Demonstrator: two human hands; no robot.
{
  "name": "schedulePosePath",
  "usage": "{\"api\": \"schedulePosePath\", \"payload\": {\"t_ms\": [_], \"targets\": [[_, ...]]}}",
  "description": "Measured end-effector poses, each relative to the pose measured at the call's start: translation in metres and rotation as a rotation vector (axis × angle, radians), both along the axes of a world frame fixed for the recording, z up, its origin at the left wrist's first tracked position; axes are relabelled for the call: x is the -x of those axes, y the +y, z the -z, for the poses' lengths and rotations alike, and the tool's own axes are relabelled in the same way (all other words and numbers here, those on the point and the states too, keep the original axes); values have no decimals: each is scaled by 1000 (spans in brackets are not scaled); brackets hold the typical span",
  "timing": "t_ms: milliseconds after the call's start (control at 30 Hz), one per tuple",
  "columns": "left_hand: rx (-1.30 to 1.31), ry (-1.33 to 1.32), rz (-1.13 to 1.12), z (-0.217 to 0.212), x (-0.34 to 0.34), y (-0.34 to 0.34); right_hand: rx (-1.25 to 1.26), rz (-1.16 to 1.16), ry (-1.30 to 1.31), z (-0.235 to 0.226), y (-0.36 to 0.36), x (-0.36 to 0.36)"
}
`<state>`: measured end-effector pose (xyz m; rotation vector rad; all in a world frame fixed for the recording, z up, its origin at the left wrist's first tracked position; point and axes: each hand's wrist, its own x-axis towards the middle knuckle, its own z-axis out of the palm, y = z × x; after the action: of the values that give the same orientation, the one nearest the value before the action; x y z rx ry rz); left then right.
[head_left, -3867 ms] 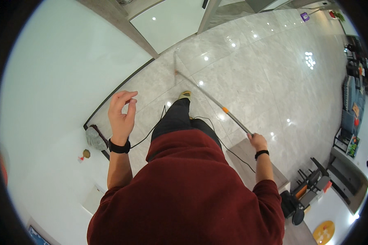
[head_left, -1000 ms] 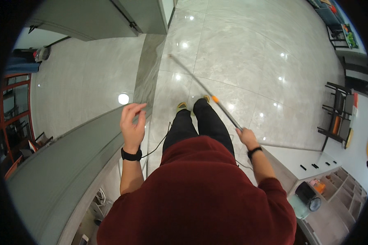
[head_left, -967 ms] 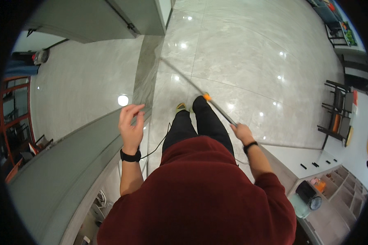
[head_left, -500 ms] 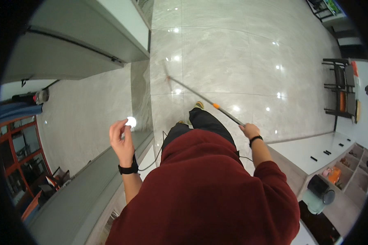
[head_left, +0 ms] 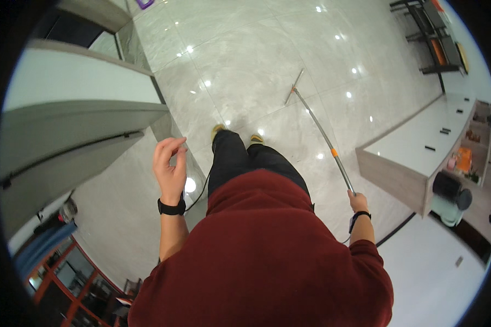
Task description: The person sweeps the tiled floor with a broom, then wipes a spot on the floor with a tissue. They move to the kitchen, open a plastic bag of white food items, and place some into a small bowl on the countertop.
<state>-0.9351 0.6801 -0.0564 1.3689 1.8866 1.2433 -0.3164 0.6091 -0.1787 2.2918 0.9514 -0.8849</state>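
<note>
My right hand (head_left: 358, 201) grips the upper end of a long-handled floor mop or squeegee (head_left: 323, 133), a grey metal pole with an orange collar (head_left: 334, 153). Its thin, straight head (head_left: 298, 78) lies on the tiles ahead of me and to the right, set crosswise to the pole. Raised on the left side, my left hand (head_left: 169, 168) is empty; its fingers are loosely bent and the thumb stands apart from them.
Glossy grey floor tiles (head_left: 245, 49) spread ahead. A grey door panel (head_left: 87, 131) and a white wall end stand at left. At right are a white-topped cabinet (head_left: 414, 141) and dark chairs (head_left: 433, 41). A cable (head_left: 204, 191) hangs by my left leg.
My view has turned left. The pole has swung to the right, carrying its head from ahead-left of my feet to ahead-right. My left hand stays raised and empty.
</note>
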Motion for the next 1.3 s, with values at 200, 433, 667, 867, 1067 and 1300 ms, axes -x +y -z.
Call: {"api": "schedulePosePath", "payload": {"t_ms": [200,433,667,867,1067,1300], "targets": [[-6,-6,266,8,36,96,-130,45,-182,-39,-153,85],[14,-13,509,4,99,201,-131,726,120,-30,-260,310],[44,35,740,6,110,261,-293,1620,571,-50,-185,435],[78,27,810,9,101,294,-581,933,735,-22,-45,376],[78,7,654,4,116,296,-718,348,434,88,173,330],[90,101,484,-20,134,292,-1074,205,699,85,447,463]]}}
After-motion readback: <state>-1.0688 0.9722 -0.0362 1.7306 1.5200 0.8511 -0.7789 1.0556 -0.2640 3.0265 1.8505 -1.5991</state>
